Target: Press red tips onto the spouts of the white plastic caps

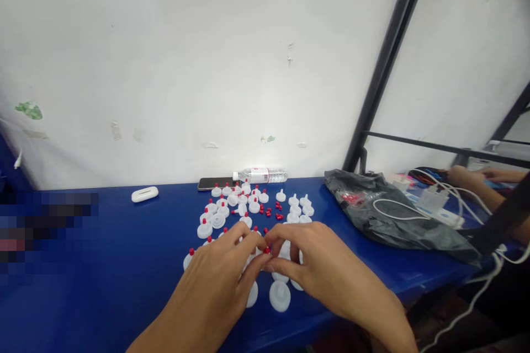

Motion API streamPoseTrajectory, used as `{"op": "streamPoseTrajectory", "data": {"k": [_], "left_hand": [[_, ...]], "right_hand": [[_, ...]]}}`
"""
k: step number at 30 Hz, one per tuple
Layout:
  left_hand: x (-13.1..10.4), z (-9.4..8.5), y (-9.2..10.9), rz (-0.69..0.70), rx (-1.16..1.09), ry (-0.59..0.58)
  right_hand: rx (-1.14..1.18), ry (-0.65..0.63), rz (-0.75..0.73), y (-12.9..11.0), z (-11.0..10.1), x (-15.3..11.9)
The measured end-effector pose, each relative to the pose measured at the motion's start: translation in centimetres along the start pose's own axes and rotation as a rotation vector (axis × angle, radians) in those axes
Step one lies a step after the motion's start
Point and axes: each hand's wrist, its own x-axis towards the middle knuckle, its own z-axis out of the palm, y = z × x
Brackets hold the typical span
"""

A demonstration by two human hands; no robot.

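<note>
So the person's got both hands meeting right over the near end of the blue tabletop (124,242), and the landmark here is really the spread of small round white plastic caps (252,204) scattered across it. The left hand (219,276) and right hand (318,265) come together at the near edge of that spread, fingertips pinched in close around a tiny red plastic plug (267,250), which sits right between the two thumbs and forefingers; looks like it's being held over one of the white caps, though the fingers hide most of that cap so it's hard to say which hand actually has hold of it. Both hands are curled nearly closed, only the fingertips working, which makes sense for something that tiny. Just nearer than the hands a bare white cap with an upright stem (280,293) sits by itself. Farther into the spread, many caps already carry red tips, and a little loose pile of red plugs (271,213) lies in the middle of them, within easy reach. Beyond the spread, against the white wall (186,66), a clear plastic water bottle (260,175) lies on its side with a dark phone (213,183) next to it, and left of the spread there's a small white oval case (144,194). Right of the spread is a crumpled black plastic bag (393,220) with a white cable (397,207) draped over it, and past that another person's forearm (480,185) rests on the table
</note>
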Motion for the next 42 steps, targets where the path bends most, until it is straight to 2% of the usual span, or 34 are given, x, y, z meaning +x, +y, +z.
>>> {"op": "streamPoseTrajectory", "data": {"k": [4, 9, 13, 15, 17, 19, 20, 25, 29, 33, 35, 37, 39, 42], "left_hand": [[-0.1, -0.7, 0.2, -0.039, -0.228, 0.139], [-0.1, -1.0, 0.7, -0.102, -0.438, 0.115], [-0.1, -1.1, 1.0, -0.251, -0.541, 0.2], [-0.1, -1.2, 1.1, -0.296, -0.574, 0.175], [-0.2, -1.4, 1.3, -0.29, -0.607, 0.082], [-0.2, -1.6, 1.5, -0.269, -0.596, 0.024], [-0.2, -1.7, 1.6, -0.257, -0.557, 0.031], [-0.3, -1.7, 1.6, -0.146, -0.335, 0.196], [-0.4, -1.6, 1.8, -0.11, -0.355, 0.217], [-0.4, -1.9, 2.7, -0.227, -0.569, 0.051], [-0.4, -2.1, 3.1, -0.248, -0.829, -0.108], [-0.6, -2.2, 3.3, -0.299, -1.142, -0.32], [-0.8, -2.2, 3.2, -0.413, -1.421, -0.507], [-1.2, -2.2, 2.9, -0.504, -1.652, -0.609]], "right_hand": [[0.082, 0.1, -0.035, -0.5, -0.1, 0.1], [0.153, 0.129, -0.084, -0.6, 0.1, 0.3], [0.253, 0.175, -0.07, -0.8, -0.2, 0.2], [0.337, 0.201, -0.047, -0.9, -0.3, 0.1], [0.401, 0.219, -0.032, -0.9, -0.4, 0.1], [0.41, 0.236, -0.036, -1.0, -0.4, 0.2], [0.389, 0.251, -0.04, -1.0, -0.3, 0.3], [0.236, 0.283, -0.056, -1.0, 0.4, 0.9], [0.228, 0.223, -0.077, -0.8, 0.6, 0.9], [0.427, 0.14, -0.057, -0.9, 0.6, 0.4], [0.582, 0.051, -0.079, -1.1, 0.7, 0.2], [0.722, -0.007, -0.119, -1.5, 0.9, -0.1], [0.811, -0.005, -0.147, -1.8, 1.1, -0.3], [0.856, 0.037, -0.16, -2.4, 1.4, -0.5]]}}
